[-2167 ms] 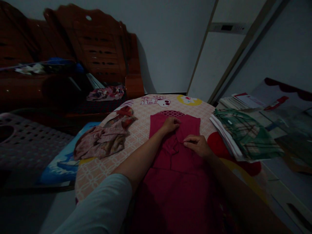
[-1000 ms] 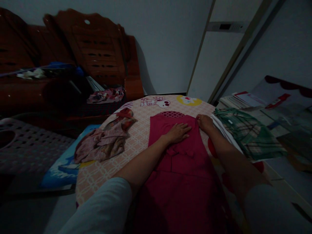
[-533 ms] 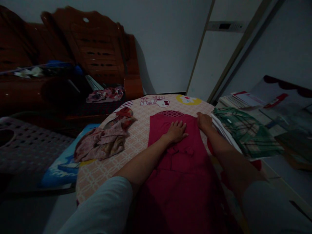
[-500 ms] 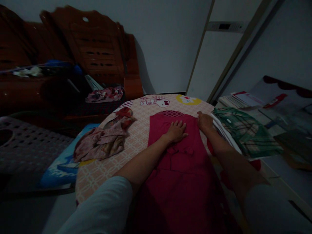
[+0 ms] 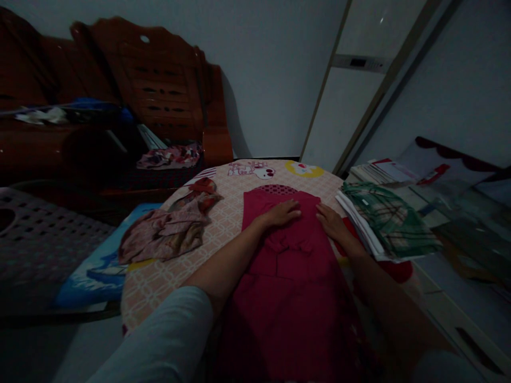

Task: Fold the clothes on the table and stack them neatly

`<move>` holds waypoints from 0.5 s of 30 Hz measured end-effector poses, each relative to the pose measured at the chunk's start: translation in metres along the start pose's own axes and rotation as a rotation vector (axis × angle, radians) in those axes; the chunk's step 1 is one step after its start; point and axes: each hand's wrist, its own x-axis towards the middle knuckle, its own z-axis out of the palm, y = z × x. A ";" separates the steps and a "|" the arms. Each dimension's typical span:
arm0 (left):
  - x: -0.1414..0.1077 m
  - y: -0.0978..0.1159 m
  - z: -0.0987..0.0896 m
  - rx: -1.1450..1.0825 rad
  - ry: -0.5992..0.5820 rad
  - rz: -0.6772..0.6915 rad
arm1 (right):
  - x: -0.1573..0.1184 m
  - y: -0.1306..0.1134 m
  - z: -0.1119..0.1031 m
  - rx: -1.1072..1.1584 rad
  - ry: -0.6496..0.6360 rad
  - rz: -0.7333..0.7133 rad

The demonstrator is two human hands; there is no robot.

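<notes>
A dark pink dress lies spread lengthwise over the patterned tablecloth, its dotted mesh neckline at the far end. Resting on the upper part of the dress is my left hand, palm down with fingers stretched out. My right hand touches the dress's right edge near the shoulder, its fingers extended and holding nothing. To the right sits a folded stack with green plaid cloth over white cloth. A crumpled floral garment lies on the table's left side.
A wooden bench with cloths on its seat stands at the back left. Beside the table at left are a blue printed bag and a perforated plastic chair. A pale cabinet with papers borders the right.
My right hand has left the pinch at the dress's right shoulder and moved slightly nearer, now lying flat on the edge. My left hand has slid a little left. The view has shifted slightly.
</notes>
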 end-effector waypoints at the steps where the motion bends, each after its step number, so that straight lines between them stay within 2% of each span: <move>1: 0.000 -0.004 -0.009 -0.087 0.050 0.027 | -0.008 -0.003 -0.004 0.043 0.012 -0.008; 3: -0.001 -0.009 -0.028 -0.210 0.175 0.068 | -0.027 -0.010 -0.012 0.123 0.006 -0.018; 5: -0.005 -0.006 -0.050 -0.270 0.285 0.112 | -0.045 -0.017 -0.019 0.193 -0.002 0.002; 9: -0.028 0.029 -0.092 -0.336 0.450 0.223 | -0.070 -0.027 -0.038 0.290 -0.012 0.100; 12: -0.051 0.057 -0.115 -0.295 0.416 0.249 | -0.087 -0.036 -0.055 0.325 -0.043 0.172; 15: -0.068 0.067 -0.122 -0.133 0.255 0.235 | -0.108 -0.051 -0.070 0.336 -0.083 0.189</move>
